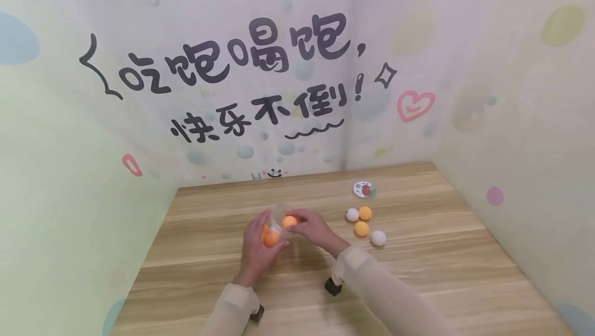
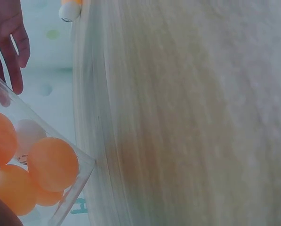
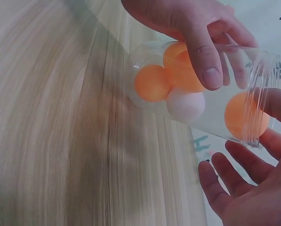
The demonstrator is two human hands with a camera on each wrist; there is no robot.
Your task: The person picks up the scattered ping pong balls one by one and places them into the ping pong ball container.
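Note:
My left hand (image 1: 260, 243) grips a clear threaded jar (image 3: 215, 113), which is tilted on its side above the table with its mouth toward my right hand. Inside lie several orange ping-pong balls (image 3: 152, 83) and a white ball (image 3: 186, 104). My right hand (image 1: 316, 228) is at the jar's mouth, thumb and finger pinching an orange ping-pong ball (image 1: 289, 222) just within the rim. Its other fingers (image 3: 214, 188) are spread below the mouth. In the left wrist view several orange balls (image 2: 53, 164) show through the jar wall.
On the wooden table (image 1: 418, 274), right of my hands, lie two white balls, one nearer (image 1: 378, 238), and two orange balls, one in front (image 1: 361, 229). Behind them is a small round printed disc (image 1: 364, 189). Printed walls (image 1: 279, 144) enclose the table's back and sides.

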